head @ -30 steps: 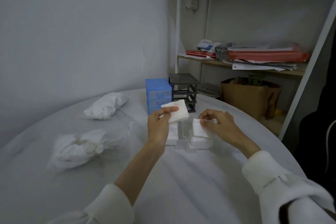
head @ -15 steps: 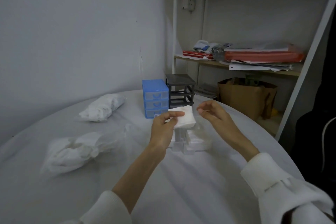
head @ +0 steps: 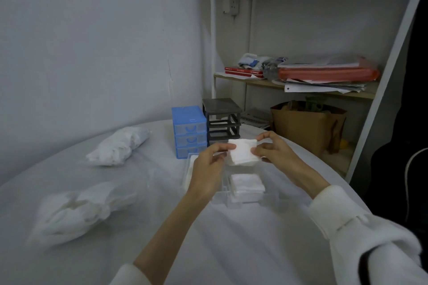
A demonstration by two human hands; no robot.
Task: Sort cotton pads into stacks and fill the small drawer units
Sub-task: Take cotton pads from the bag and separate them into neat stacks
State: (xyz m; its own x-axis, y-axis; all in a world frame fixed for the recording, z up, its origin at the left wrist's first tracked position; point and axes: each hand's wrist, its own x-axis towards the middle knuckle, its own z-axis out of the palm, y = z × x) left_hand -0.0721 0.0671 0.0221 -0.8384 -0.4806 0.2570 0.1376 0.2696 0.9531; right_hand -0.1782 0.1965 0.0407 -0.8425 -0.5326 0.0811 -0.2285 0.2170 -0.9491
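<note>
A small stack of white cotton pads [head: 243, 152] is held in the air between both hands. My left hand [head: 209, 169] pinches its left edge with thumb and fingers. My right hand [head: 273, 149] pinches its right edge. Below them a clear plastic drawer [head: 245, 201] lies on the table with a stack of pads [head: 247, 183] in it. Behind stand a blue drawer unit [head: 188, 131] with its drawers in and a dark grey drawer frame [head: 222, 120] with open slots.
Two clear bags of cotton pads lie on the white table: one at the back left [head: 118, 147], one at the front left [head: 76, 210]. A shelf [head: 324, 90] with papers and a brown paper bag [head: 305, 127] stand behind the table at right.
My left hand brought the held pads toward the middle above the drawer. My right hand left the stack in the drawer, rose, and took hold of the pads' right edge.
</note>
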